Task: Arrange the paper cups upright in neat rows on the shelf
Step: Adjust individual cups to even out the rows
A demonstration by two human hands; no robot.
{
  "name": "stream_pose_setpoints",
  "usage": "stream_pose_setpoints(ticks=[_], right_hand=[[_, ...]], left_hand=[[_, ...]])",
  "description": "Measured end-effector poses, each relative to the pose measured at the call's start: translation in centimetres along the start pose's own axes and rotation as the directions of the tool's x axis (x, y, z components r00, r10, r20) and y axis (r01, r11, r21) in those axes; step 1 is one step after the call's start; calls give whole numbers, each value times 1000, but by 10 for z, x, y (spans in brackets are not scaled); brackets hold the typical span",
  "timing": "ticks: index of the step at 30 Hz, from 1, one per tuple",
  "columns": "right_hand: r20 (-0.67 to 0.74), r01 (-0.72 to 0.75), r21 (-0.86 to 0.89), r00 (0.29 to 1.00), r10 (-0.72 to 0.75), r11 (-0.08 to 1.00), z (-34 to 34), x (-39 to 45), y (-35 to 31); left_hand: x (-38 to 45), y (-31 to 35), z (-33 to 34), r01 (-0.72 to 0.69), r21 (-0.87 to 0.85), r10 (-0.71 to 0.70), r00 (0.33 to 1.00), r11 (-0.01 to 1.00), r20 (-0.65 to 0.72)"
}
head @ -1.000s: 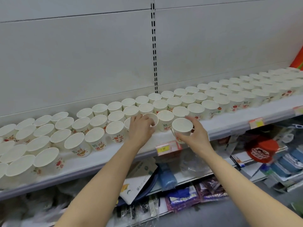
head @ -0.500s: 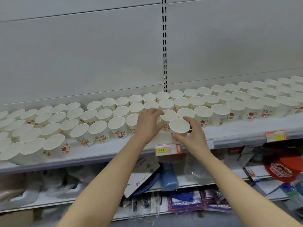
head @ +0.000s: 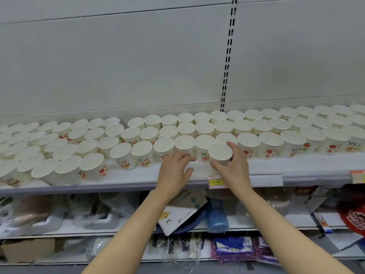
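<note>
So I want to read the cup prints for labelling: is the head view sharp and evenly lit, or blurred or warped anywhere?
Head view: lighting is soft and even, with no hard glare; prints near the right hand on its paper cup read fairly well; cups at the far left smear soft; the wide lens bows the shelf edge.

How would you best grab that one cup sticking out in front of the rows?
Grip the front cup round its side wall just below the rim, coming from the open shelf edge, as the right hand does. It stands upright, with neighbours crowding behind.
</note>
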State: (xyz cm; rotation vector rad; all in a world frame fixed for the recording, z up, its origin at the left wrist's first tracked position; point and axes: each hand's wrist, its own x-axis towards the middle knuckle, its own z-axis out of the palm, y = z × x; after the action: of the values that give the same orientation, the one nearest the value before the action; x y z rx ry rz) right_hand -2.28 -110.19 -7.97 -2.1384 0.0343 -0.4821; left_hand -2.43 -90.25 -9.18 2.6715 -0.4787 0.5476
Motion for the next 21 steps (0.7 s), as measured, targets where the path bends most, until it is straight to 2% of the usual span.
stream_pose_setpoints(ticks=[5,8,12,14,16,19,21], right_hand=[[-50,-46,-155,998,39,987,6,0,-1],[-57,-67,-170,997,58,983,11,-5,3],[-97,-48,-220,995,27,974,15,-14,0],[-166,50,-302,981,-104,952,14,-20,-10],[-212,238,-386,917,-336,891,19,-25,-23],[-137,471,-402,817,-561,785,48,-29,-51],[-45,571,-338,784,-619,748,80,-30,-70]], left_hand=[[-1,-9,-6,-69,-72,73,996,995,52],[-13,-30,-15,-99,-95,103,994,991,45],[-29,-56,-37,-71,-106,73,997,992,13],[-37,-69,-49,-47,-110,43,998,993,-47],[-43,-86,-62,-5,-76,-8,987,997,-160],[-47,-125,-91,145,0,-138,940,989,-313],[-47,-152,-111,250,67,-217,924,966,-316]])
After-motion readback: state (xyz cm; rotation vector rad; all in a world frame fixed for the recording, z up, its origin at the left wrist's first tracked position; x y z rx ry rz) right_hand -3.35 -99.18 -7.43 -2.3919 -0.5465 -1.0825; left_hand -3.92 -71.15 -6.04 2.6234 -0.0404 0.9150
